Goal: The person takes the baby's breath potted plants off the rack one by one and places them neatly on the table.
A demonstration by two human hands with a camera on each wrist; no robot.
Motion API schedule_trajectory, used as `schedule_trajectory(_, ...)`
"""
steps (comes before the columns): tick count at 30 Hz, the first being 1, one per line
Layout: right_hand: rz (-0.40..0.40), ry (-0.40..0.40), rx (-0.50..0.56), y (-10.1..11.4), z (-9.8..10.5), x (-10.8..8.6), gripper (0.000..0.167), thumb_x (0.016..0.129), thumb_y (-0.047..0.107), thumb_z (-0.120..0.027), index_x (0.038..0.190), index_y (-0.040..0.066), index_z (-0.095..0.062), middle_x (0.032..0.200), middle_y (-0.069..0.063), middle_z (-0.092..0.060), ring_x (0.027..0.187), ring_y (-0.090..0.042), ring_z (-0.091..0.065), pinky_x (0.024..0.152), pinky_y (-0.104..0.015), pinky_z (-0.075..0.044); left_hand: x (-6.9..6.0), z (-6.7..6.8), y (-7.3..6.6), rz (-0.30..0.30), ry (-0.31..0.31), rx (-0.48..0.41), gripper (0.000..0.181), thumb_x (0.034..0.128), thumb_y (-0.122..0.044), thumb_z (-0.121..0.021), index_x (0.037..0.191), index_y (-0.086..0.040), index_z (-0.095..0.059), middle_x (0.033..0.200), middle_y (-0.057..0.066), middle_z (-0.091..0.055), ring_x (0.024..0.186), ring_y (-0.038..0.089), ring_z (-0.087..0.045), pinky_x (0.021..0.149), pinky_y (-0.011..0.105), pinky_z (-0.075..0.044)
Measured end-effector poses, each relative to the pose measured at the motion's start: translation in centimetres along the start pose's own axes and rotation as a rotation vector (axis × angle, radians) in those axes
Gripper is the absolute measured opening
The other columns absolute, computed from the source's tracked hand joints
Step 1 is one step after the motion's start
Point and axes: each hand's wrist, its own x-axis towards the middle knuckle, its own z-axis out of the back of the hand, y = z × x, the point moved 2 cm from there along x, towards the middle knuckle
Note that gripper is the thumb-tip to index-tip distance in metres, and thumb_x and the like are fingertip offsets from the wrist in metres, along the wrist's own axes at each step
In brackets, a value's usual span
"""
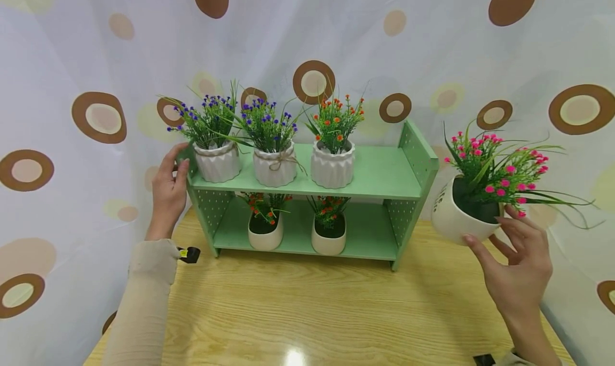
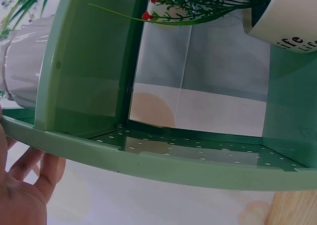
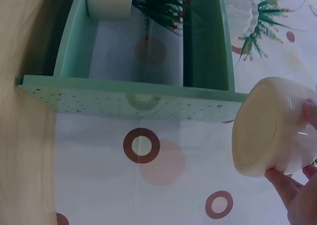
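Note:
My right hand (image 1: 521, 259) holds a cream flowerpot (image 1: 458, 216) with pink artificial flowers, tilted in the air just right of the green shelf (image 1: 375, 168). In the right wrist view the underside of that flowerpot (image 3: 257, 128) faces the camera. My left hand (image 1: 170, 187) touches the shelf's left side panel, its fingers at the upper outer edge; part of this hand (image 2: 29, 185) also shows in the left wrist view. Along the upper tier stand a white pot (image 1: 218, 164) and a second white pot (image 1: 275, 169) with purple flowers, then a white pot (image 1: 332, 167) with orange flowers.
On the lower tier are two cream pots, one left (image 1: 266, 237) and one right (image 1: 329, 240), with red-orange flowers. The shelf stands on a wooden table (image 1: 288, 302). Behind it hangs a white curtain (image 1: 269, 30) with brown circles.

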Motion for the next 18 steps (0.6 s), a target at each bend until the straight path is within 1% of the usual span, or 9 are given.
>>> schedule_trajectory(4, -0.038, -0.013, -0.043, -1.0, 0.2, 0.3, 0.062, 0.072, -0.019, -0.082, 0.129, -0.013, -0.059, 0.142, -0.006, -0.057, 0.128, -0.010, -0.063, 0.087, -0.009, -0.051, 0.0, 0.0, 0.0, -0.003, -0.001, -0.002, 0.041, 0.1121, -0.025, -0.046, 0.153, -0.027, -0.050, 0.151, 0.007, -0.056, 0.099, 0.001, -0.049, 0.080, 0.017, -0.041)
schedule_trajectory(6, -0.058, -0.010, -0.065, -1.4, 0.2, 0.4, 0.063, 0.073, -0.019, -0.082, 0.130, -0.012, -0.059, 0.142, -0.004, -0.056, 0.129, -0.010, -0.063, 0.087, -0.009, -0.050, 0.0, 0.0, -0.1, -0.004, -0.002, -0.002, 0.041, 0.1121, -0.025, -0.046, 0.153, -0.026, -0.050, 0.151, 0.007, -0.056, 0.098, 0.000, -0.049, 0.080, 0.016, -0.041)
schedule_trajectory(12, -0.102, -0.001, -0.099, -2.9, 0.0, 0.4, 0.060, 0.075, -0.015, -0.083, 0.131, -0.011, -0.059, 0.142, -0.001, -0.056, 0.130, -0.013, -0.062, 0.087, -0.008, -0.050, 0.0, 0.1, -0.2, 0.004, -0.001, 0.009, 0.041, 0.1121, -0.026, -0.046, 0.153, -0.027, -0.050, 0.152, 0.007, -0.056, 0.100, 0.000, -0.049, 0.081, 0.015, -0.041)
schedule_trajectory(18, -0.131, 0.004, -0.113, -4.9, -0.4, 0.0, 0.059, 0.077, -0.011, -0.085, 0.131, -0.008, -0.061, 0.140, 0.006, -0.055, 0.130, -0.012, -0.062, 0.086, -0.007, -0.049, 0.0, 0.1, -0.2, 0.015, 0.004, 0.015, 0.041, 0.1122, -0.027, -0.045, 0.153, -0.027, -0.049, 0.152, 0.007, -0.056, 0.099, 0.006, -0.049, 0.080, 0.018, -0.041)
